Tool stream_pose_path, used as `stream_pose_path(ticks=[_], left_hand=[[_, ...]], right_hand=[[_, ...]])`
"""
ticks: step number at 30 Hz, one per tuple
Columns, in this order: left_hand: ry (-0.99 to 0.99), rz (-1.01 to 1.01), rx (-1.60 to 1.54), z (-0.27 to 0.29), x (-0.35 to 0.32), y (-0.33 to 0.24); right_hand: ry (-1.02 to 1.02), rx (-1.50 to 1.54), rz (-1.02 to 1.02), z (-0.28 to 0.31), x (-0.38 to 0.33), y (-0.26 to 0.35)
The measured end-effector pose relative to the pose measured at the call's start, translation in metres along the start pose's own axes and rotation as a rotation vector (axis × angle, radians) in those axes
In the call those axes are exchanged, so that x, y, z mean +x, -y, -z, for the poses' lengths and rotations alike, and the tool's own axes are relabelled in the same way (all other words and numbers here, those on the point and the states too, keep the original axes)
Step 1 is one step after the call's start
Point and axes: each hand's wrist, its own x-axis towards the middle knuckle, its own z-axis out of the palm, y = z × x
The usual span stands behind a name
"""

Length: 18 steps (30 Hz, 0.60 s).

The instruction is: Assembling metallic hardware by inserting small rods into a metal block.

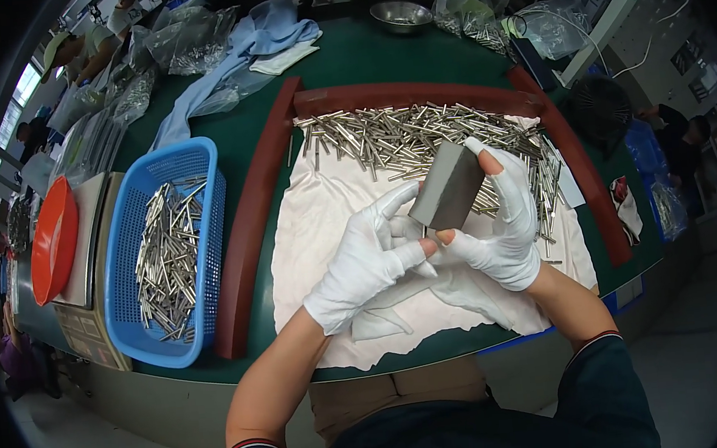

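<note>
A grey rectangular block (449, 186), with the look of a sanding block, is held tilted above the cloth. My right hand (508, 228), in a white glove with bare thumb and index tips, grips its right side and lower end. Close against the block's left side is my left hand (362, 262), gloved likewise, its fingers curled and its thumb near the right thumb. A thin shiny bit, perhaps a pin's end, shows between the thumbs; the block and fingers hide the rest. Many slim metal pins (385, 136) lie heaped behind the hands on a pale pink cloth (308, 228).
Dark red rails (260, 224) frame the cloth on the green table (343, 50). Left of them stands a blue basket (214, 228) of metal pins, beside a red tray (55, 242). A metal bowl (402, 17), a light blue garment (273, 31) and plastic bags lie at the back. Other people work at far left.
</note>
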Motion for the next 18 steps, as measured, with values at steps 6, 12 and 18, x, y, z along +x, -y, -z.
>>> stream_pose_path(ticks=[6, 12, 18], left_hand=[[-0.005, -0.001, -0.039, 0.002, -0.001, -0.004], [0.024, -0.047, -0.063, 0.007, -0.002, -0.009], [-0.007, -0.021, -0.046, 0.012, 0.0, -0.006]], right_hand=[[-0.017, 0.022, -0.035, -0.003, 0.001, 0.001], [0.031, -0.078, -0.013, 0.003, -0.004, -0.012], [-0.082, -0.11, -0.046, 0.008, 0.001, -0.009]])
